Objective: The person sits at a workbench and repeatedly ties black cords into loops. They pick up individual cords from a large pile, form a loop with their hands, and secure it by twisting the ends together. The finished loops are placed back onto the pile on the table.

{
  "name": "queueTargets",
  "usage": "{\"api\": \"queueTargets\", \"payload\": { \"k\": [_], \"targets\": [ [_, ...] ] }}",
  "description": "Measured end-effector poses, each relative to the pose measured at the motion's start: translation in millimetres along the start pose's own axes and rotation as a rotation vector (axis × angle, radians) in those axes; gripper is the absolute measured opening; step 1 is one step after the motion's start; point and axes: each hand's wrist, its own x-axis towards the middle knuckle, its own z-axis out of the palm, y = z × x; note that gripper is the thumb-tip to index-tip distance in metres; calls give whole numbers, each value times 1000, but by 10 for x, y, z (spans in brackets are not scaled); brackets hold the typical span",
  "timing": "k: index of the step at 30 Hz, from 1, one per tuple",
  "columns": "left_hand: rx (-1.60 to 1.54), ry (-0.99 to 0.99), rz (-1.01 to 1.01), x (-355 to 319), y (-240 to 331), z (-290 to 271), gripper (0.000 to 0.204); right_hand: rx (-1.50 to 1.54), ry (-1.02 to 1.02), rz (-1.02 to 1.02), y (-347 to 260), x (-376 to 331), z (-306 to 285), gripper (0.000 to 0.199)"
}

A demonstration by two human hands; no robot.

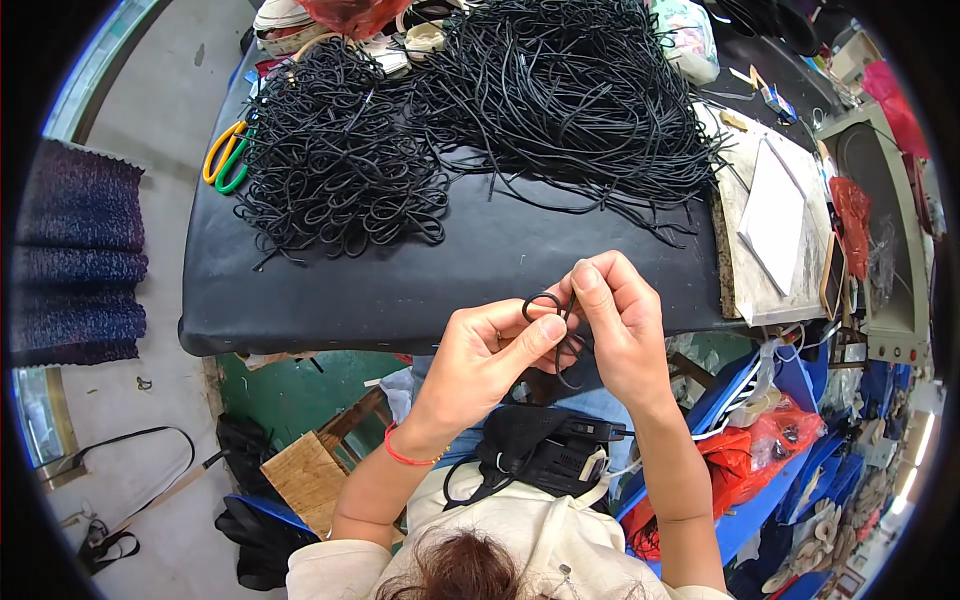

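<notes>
Between my two hands, just above the table's front edge, is a thin black cord (569, 374) bent into small loops. My left hand (497, 345) pinches it with thumb and fingers, and one loop stands up beside the thumb. My right hand (622, 310) grips another part of the cord between thumb and forefinger, close to the left fingertips. On the black table (400, 300) beyond lie a heap of looped black cords (340, 170) at the left and a larger pile of long, loose black cords (570, 100) at the right.
Scissors (228, 158) with yellow and green handles lie by the left heap. A worn board with a white tile-like sheet (775, 215) is at the table's right. Below it, red plastic bags (770, 440) fill a blue bin. A wooden stool (310, 480) stands lower left.
</notes>
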Motion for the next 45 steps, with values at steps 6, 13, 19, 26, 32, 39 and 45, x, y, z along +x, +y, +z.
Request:
{"api": "queueTargets", "payload": {
  "k": [6, 13, 19, 26, 32, 39, 45],
  "targets": [
    [-30, 34, -2, -22, -22, 39, 20, 107, 24, 80, 40, 35, -22, 21],
    [-153, 226, 198, 65, -185, 32, 17, -12, 314, -90, -25, -8, 61, 24],
    [-174, 219, 198, 61, -232, 118, 14, 4, 92, 79, 76, -241, -36, 26],
    [166, -17, -110, 1, -4, 37, 17, -169, 60, -35, 84, -178, -159, 20],
    [264, -118, -35, 24, -53, 54, 18, -211, 187, -127, 160, -218, -136, 19],
    [945, -6, 592, 48, -114, 132, 14, -364, 297, -261, 109, -189, -85, 18],
    [955, 1, 606, 83, -103, 114, 11, -377, 285, -186, 117, -190, -107, 17]
  ]
}}
